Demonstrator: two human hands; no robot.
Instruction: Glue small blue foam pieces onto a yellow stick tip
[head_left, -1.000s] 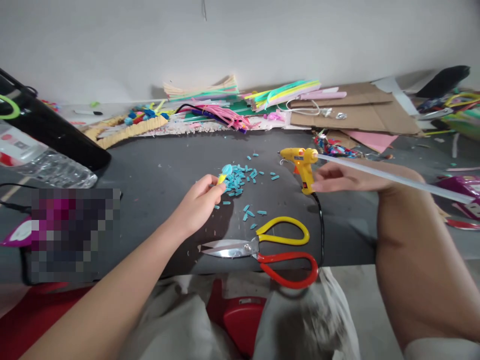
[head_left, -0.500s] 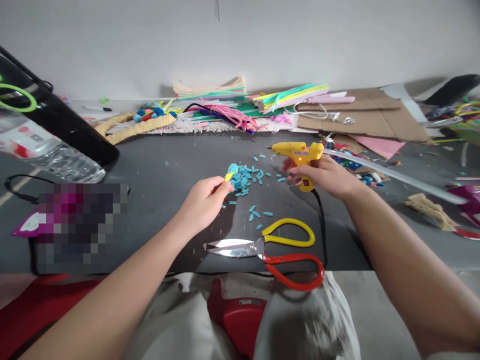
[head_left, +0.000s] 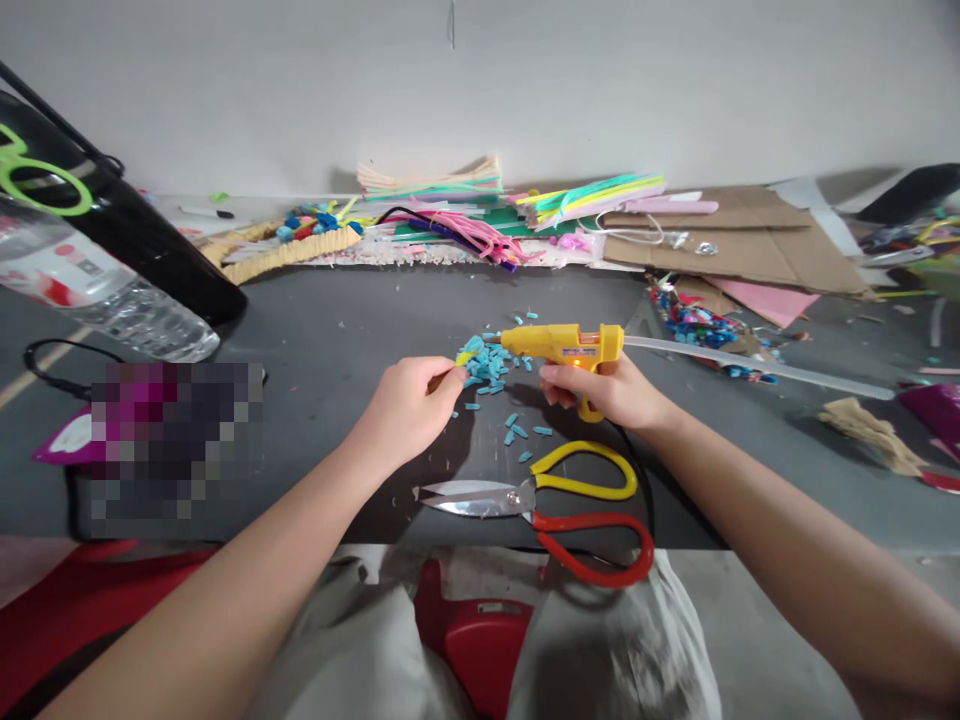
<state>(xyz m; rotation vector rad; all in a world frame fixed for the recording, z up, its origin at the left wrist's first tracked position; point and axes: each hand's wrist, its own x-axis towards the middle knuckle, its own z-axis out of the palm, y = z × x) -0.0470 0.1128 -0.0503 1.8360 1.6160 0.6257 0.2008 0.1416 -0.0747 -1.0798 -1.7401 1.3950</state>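
Glue gun [head_left: 559, 342] has moved left, handle [head_left: 591, 409] within right hand [head_left: 621, 388].

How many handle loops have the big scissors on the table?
2: the yellow loop, over the grey table, and the red loop, partly past its front edge. Neither is hidden.

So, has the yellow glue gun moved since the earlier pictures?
Yes, the yellow glue gun has moved left relative to the scissors; its tip is now at the blue pieces.
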